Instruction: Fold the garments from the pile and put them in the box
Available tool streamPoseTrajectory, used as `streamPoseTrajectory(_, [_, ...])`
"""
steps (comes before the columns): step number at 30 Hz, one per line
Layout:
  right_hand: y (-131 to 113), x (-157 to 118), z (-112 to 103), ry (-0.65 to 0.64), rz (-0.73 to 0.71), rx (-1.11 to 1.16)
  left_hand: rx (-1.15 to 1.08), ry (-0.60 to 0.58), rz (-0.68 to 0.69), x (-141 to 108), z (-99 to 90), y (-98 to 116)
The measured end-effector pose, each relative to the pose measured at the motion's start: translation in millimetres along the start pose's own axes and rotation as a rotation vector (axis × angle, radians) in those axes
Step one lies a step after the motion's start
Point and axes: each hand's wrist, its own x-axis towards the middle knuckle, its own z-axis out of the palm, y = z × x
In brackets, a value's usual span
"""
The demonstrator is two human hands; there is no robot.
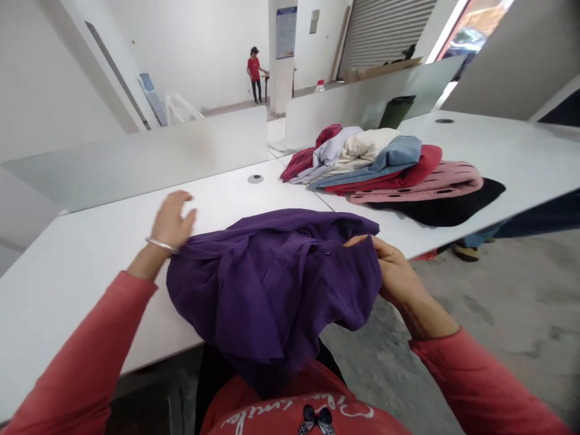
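A crumpled purple garment (267, 284) with small dark buttons lies across the front edge of the white table, its lower part hanging toward my lap. On the right, my right hand (392, 269) pinches its edge between thumb and fingers and lifts that corner a little. My left hand (174, 220), with a silver bangle at the wrist, is above the table at the garment's left end. Its fingers are apart and curved, with nothing in them. Whether the left wrist touches the cloth I cannot tell.
Folded clothes (385, 160) lie overlapped in a row at the back right of the white table (90, 260). Frosted dividers (181, 151) stand along its back edge. A person in red (254, 72) stands far off. A shoe (466, 251) shows below the table at right.
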Motion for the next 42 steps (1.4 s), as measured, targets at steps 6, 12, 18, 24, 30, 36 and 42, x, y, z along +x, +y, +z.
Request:
streamPoseTrajectory(6, [-5.2, -6.5, 15.6, -0.091, -0.14, -0.173, -0.239, -0.487, 0.78, -24.3, 50.3, 139.1])
streamPoseTrajectory(12, [52.1, -59.0, -35.0, 0.418, 0.051, -0.259, -0.185, -0.643, 0.906, 3.5, 103.4, 167.6])
streamPoseTrajectory(18, [105.3, -98.2, 23.9, -0.02, 0.349, 0.516, -0.004, -0.805, 1.214, 15.8, 156.5, 226.3])
streamPoseTrajectory(24, [63.5, -79.9, 28.3, 0.002, 0.387, 0.634, 0.306, -0.924, 1.151, 15.2, 176.0, 235.8])
streamPoseTrajectory(30, [-12.9, -50.7, -34.7, 0.075, 0.237, 0.187, 0.381, -0.662, 0.862, 62.5, 119.3, 217.9])
streamPoseTrajectory(36, [-171.5, 4.2, -32.7, 0.368, -0.643, -0.56, 0.282, -0.109, 0.539, 125.0, -25.7, 222.8])
streamPoseTrajectory(42, [-283.7, 45.5, 4.0, 0.44, -1.099, -0.542, 0.176, 0.359, 0.203, 144.5, -122.8, 216.9])
